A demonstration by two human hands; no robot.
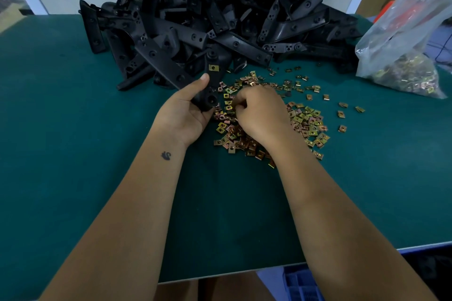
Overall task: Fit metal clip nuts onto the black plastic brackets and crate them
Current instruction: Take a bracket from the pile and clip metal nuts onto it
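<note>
Gripping one black plastic bracket (pixel 210 83) with thumb laid along its face and fingers wrapped behind, the left hand (pixel 186 111) holds it tilted above the green table mat (pixel 73 129). A single brass-coloured clip nut (pixel 213 67) already sits on the bracket's upper end. Just beside it, the right hand (pixel 261 111) rests knuckles-up on the loose heap of clip nuts (pixel 308 122), fingers curled down into them; whether they pinch a nut cannot be told, since the fingertips are hidden. The nuts spread out around and to the right of that hand, a few strays lying apart. Behind both hands rises a large pile of black brackets (pixel 220 14), touching the far edge of the nut heap. At the right edge, a clear plastic bag (pixel 403 39) holds more nuts. A blue crate (pixel 303 283) shows below the table's near edge.
</note>
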